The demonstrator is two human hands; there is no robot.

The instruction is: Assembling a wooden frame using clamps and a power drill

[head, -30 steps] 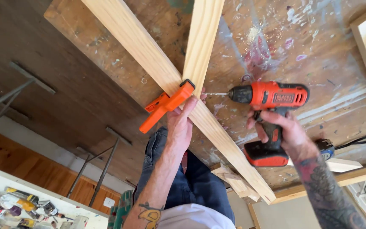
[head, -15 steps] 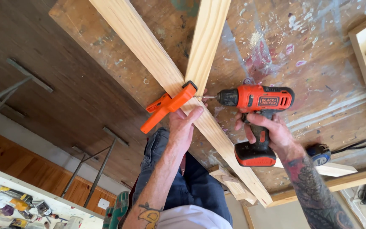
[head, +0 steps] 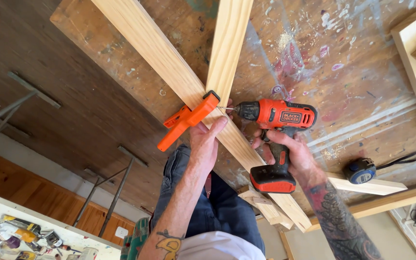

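Note:
Two pale pine boards meet in a corner on the paint-stained workbench (head: 352, 91): a long board (head: 160, 53) running diagonally and a shorter board (head: 229, 43) butting against it. An orange clamp (head: 188, 119) grips the joint. My left hand (head: 205, 142) lies flat on the long board just below the clamp, fingers stretched toward the joint. My right hand (head: 290, 154) is wrapped round the handle of an orange and black cordless drill (head: 278, 118). The drill lies level, and its bit tip touches the wood at the joint beside the clamp.
A blue and black tape measure (head: 360, 170) lies at the right with its strap trailing. A wooden frame (head: 412, 62) sits at the top right. Wood offcuts (head: 266, 204) lie near the bench edge. Metal trestle legs (head: 107, 192) and a shelf of paint tubes (head: 15, 236) are at lower left.
My right hand has carried the drill leftward, so the bit tip now meets the joint by the clamp. My left hand has stayed on the long board.

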